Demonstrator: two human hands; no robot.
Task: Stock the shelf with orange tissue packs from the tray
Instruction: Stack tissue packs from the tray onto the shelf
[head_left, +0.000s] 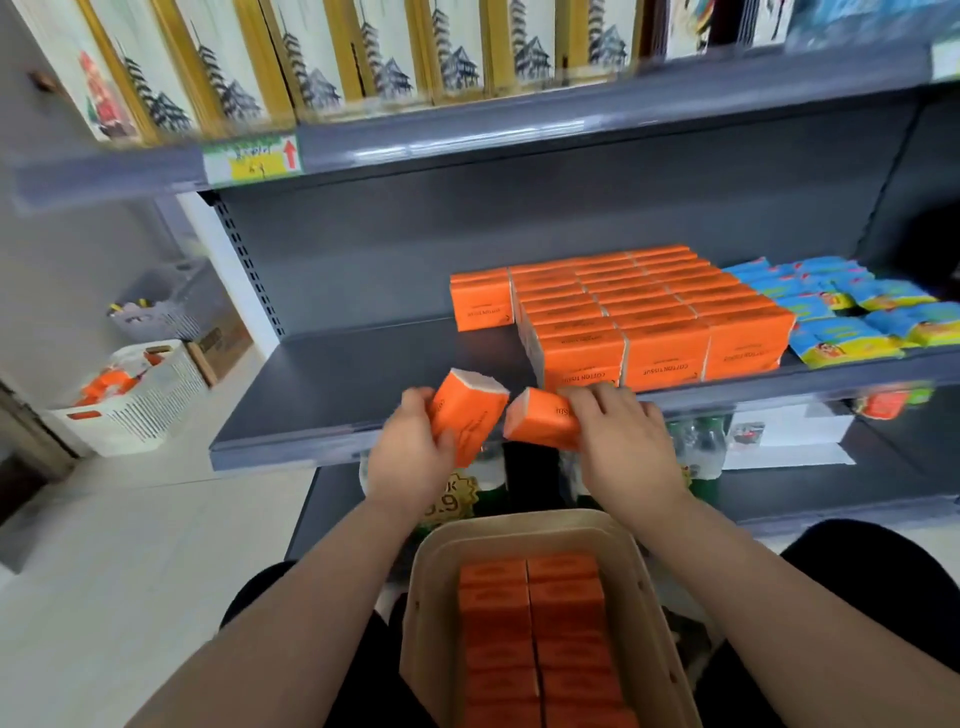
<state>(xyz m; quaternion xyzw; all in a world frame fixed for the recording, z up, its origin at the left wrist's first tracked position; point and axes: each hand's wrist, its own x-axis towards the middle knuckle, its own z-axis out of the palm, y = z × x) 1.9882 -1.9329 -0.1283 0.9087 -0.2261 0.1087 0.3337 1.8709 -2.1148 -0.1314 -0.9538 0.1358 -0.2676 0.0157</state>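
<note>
"cotton tissue" (upside down) on shelved orange packs (665, 358)

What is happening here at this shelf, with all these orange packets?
A person is stocking a shelf with tissue packs. The left hand grips one orange tissue pack and the right hand grips a second pack, both held at the shelf's front edge. Below them, the tray holds two rows of packs. A block of orange packs stands on the shelf, with bare space to its left and blue packets to its right.
</note>
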